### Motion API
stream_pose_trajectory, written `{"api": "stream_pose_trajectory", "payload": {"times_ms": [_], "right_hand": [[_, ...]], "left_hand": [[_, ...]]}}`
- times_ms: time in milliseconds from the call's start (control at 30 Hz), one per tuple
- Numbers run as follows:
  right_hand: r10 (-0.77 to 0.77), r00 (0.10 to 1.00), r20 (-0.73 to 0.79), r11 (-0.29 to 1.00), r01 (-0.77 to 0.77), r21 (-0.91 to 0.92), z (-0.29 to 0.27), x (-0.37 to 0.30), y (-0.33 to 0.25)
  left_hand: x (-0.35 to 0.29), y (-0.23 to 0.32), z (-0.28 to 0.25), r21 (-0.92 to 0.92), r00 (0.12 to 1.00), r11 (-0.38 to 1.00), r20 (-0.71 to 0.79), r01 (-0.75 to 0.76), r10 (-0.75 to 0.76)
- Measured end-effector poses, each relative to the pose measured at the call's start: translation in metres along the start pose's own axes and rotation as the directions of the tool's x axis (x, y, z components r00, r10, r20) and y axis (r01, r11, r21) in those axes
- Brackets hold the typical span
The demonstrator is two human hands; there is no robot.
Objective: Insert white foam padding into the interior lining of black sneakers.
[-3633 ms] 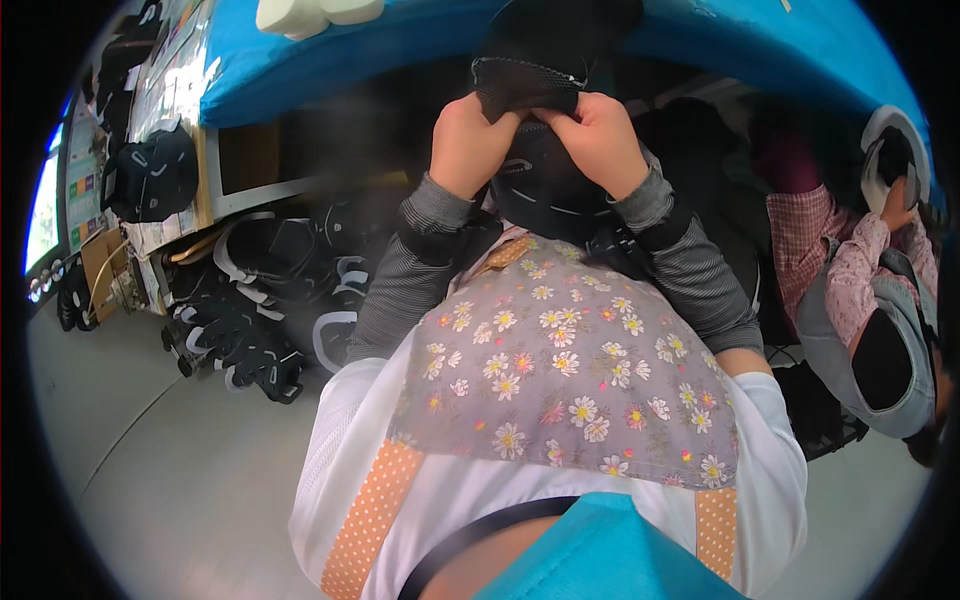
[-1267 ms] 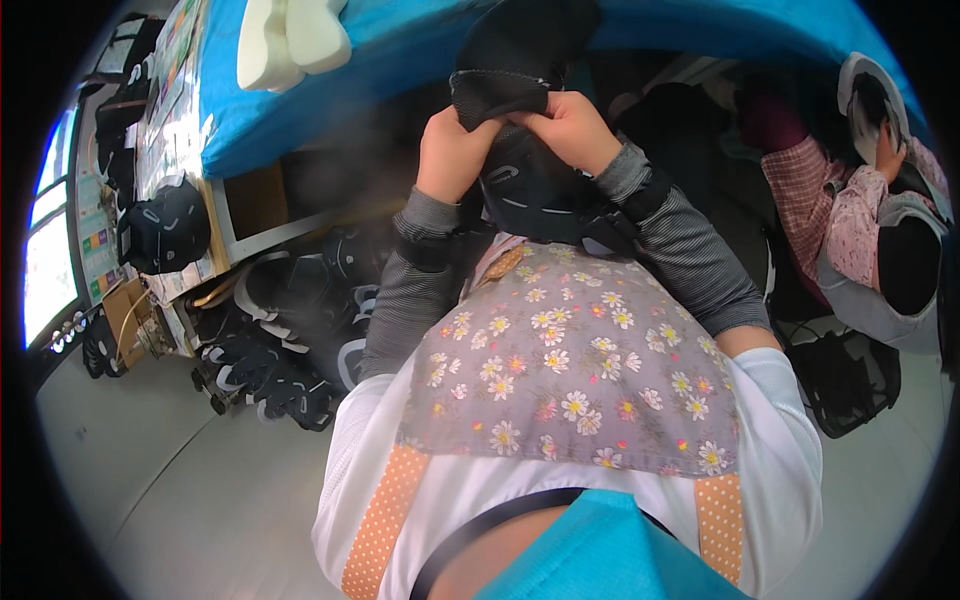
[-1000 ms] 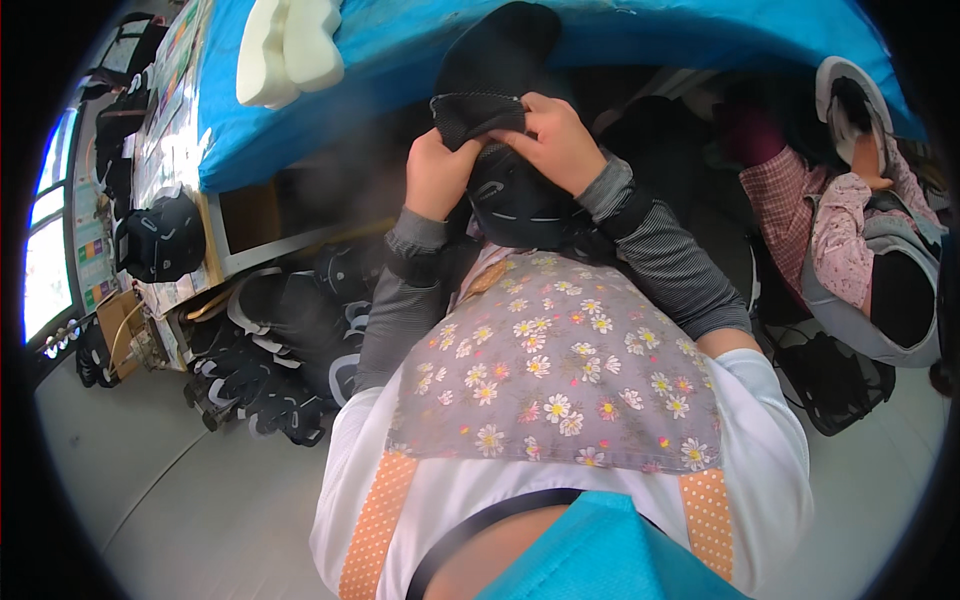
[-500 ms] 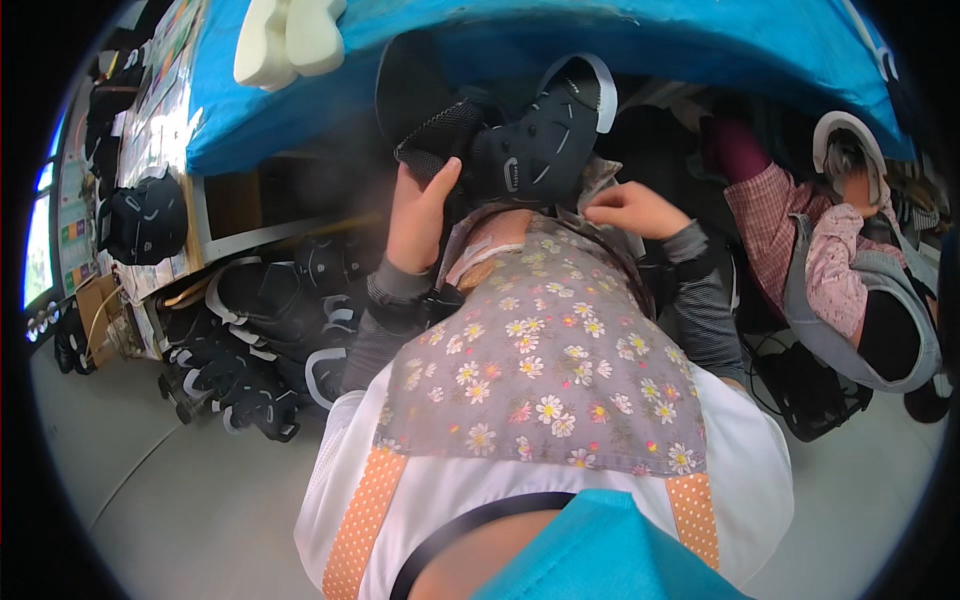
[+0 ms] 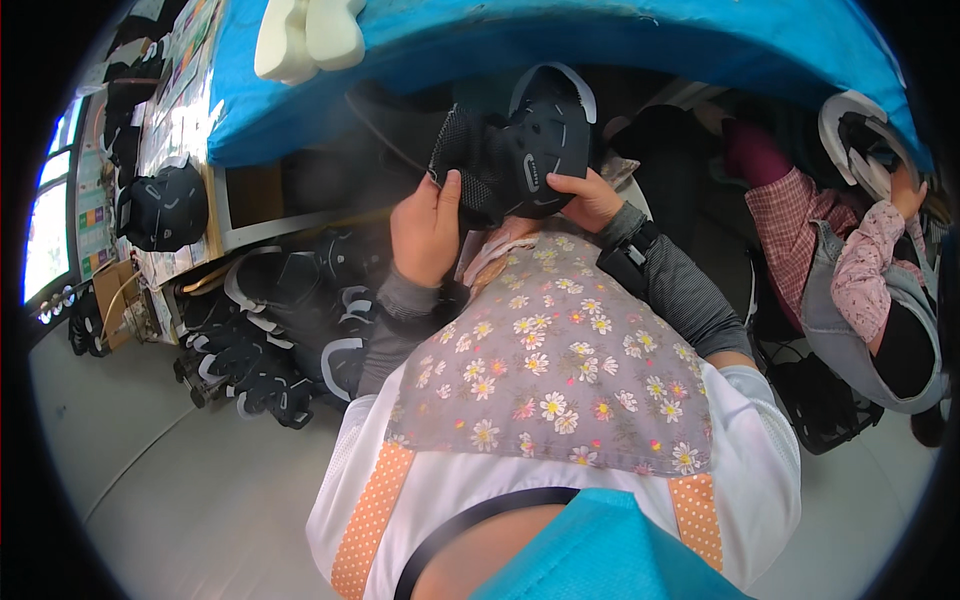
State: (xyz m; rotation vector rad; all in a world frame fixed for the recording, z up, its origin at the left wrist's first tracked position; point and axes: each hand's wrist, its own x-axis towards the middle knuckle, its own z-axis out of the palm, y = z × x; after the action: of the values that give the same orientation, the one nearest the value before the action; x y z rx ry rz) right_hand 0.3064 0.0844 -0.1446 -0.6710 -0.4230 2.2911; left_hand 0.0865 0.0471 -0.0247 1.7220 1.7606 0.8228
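Over my lap is a black padded piece [image 5: 552, 150] with a white curved rim, raised pale marks and a flap of black mesh [image 5: 460, 165]. Its exact kind I cannot make out. My left hand [image 5: 428, 232] pinches the edge of the mesh flap between thumb and fingers. On the lower right of the piece, my right hand [image 5: 593, 198] is closed, its thumb lying on the front and its other fingers largely hidden behind. A daisy-patterned apron [image 5: 550, 350] covers my lap just below both hands.
A blue-covered table [image 5: 600, 50] spans the far side, with white foam pieces [image 5: 308, 40] at its left. More black padded pieces [image 5: 270, 370] are heaped at left; one [image 5: 165, 205] sits on a shelf. At right, a co-worker's hand [image 5: 905, 190] holds a white-rimmed piece [image 5: 850, 125].
My right hand has moved left and taken hold of the black padded piece's lower right. The piece has turned more upright. At right, the co-worker's white-rimmed piece has shifted.
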Motion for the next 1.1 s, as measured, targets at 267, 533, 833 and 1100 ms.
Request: {"api": "stream_pose_trajectory", "payload": {"times_ms": [267, 533, 833, 1100], "right_hand": [[-0.072, 0.997, 0.036, 0.996, 0.070, 0.061, -0.007, 0.004, 0.010], [-0.020, 0.999, 0.046, 0.995, 0.015, 0.103, -0.011, 0.005, 0.011], [0.042, 0.995, 0.086, 0.971, -0.061, 0.232, -0.011, 0.004, 0.007], [-0.070, 0.986, 0.153, 0.984, 0.043, 0.174, 0.010, -0.016, -0.002]], "left_hand": [[0.027, 0.017, -0.034, -0.175, 0.997, 0.981, -0.013, 0.079, -0.082], [0.015, -0.012, -0.051, -0.024, 0.982, 0.982, -0.013, 0.186, -0.186], [0.006, 0.051, -0.029, 0.369, 0.975, 0.912, 0.189, -0.179, 0.115], [0.028, 0.046, -0.027, 0.127, 0.981, 0.974, -0.038, -0.187, 0.193]]}}
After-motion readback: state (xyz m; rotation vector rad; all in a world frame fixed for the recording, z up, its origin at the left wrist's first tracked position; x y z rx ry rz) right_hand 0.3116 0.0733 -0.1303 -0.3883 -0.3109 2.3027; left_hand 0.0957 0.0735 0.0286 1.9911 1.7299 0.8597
